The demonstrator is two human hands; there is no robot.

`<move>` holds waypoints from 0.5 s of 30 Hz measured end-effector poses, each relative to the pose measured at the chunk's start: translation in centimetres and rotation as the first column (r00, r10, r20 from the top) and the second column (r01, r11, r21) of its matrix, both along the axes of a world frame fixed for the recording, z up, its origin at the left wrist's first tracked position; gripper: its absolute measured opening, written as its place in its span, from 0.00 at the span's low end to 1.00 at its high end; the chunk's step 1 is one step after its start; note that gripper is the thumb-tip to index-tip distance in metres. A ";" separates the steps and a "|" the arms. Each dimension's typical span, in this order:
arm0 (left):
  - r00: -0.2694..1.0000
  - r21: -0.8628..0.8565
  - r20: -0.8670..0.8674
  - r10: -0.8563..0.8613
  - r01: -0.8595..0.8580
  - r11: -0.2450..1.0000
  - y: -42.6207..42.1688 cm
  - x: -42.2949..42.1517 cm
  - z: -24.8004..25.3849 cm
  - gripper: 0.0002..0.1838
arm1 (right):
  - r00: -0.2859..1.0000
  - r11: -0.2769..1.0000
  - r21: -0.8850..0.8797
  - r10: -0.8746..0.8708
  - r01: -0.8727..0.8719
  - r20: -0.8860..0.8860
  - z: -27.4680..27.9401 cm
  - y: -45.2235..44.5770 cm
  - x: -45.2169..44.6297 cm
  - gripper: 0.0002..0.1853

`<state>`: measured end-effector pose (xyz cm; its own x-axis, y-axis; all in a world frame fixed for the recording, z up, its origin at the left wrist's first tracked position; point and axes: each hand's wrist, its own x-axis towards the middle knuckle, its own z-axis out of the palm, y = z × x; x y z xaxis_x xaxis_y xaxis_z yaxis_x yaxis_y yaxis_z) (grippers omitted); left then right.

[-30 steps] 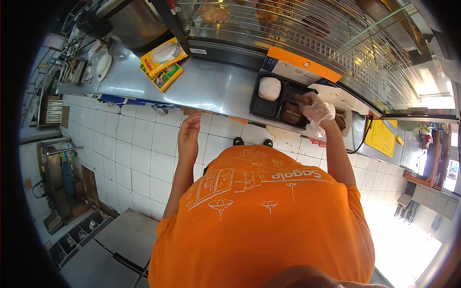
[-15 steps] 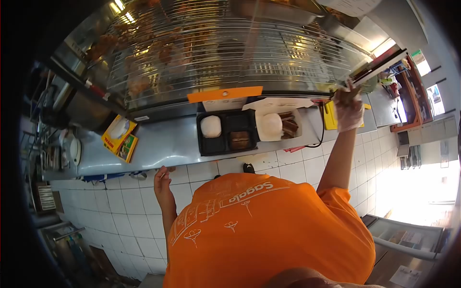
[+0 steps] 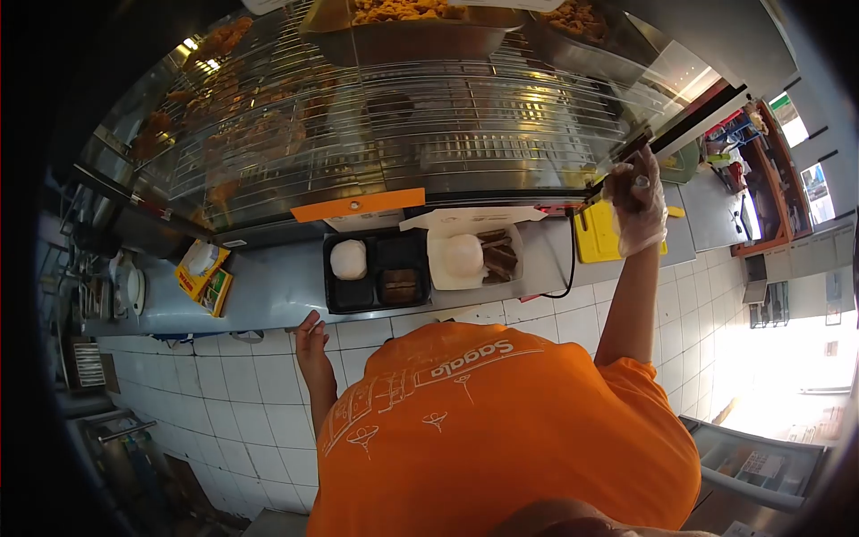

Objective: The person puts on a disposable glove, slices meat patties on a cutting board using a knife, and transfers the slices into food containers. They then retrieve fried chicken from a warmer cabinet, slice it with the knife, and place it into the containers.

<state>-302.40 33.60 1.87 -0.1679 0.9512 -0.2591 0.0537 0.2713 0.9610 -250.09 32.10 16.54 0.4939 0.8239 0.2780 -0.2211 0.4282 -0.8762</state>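
My left hand [image 3: 314, 345] hangs just in front of the counter's edge, fingers loosely bent and apart, with nothing visible in it. My right hand [image 3: 637, 204], in a clear plastic glove, is at the right end of the glass food cabinet [image 3: 429, 152]. Its fingers are curled close to the dark door frame; what they grip is unclear. A black compartment tray [image 3: 371, 306] holds a white rice mound [image 3: 349, 259] and brown strips [image 3: 399, 286]. Right beside it, an open white takeaway box [image 3: 445, 279] contains another rice mound [image 3: 463, 255] and brown pieces [image 3: 499, 255].
Under my right hand lies a yellow board [image 3: 595, 234]. A black cable [image 3: 573, 264] loops over the counter [image 3: 268, 277]. Yellow packets [image 3: 204, 273] lie at left. Fried food sits on wire racks, with metal trays [image 3: 412, 40] higher up. An orange strip [image 3: 358, 205] fronts the cabinet.
The view has shifted, so the tray and box appear farther left. Metal trays of fried food show more fully at the top. My right hand stays at the cabinet's right end, its fingers more curled.
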 end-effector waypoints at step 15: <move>0.997 -0.003 0.045 0.067 -0.067 0.998 -3.3 5.0 -0.1 0.16 | 0.187 0.499 -0.364 0.369 0.786 0.910 8.5 8.9 0.1 0.22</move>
<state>-297.42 30.32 1.73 -0.2193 0.9379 -0.2689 -0.0084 0.2737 0.9618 -250.03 41.01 25.07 0.5764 0.8116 0.0948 0.8114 -0.5547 -0.1844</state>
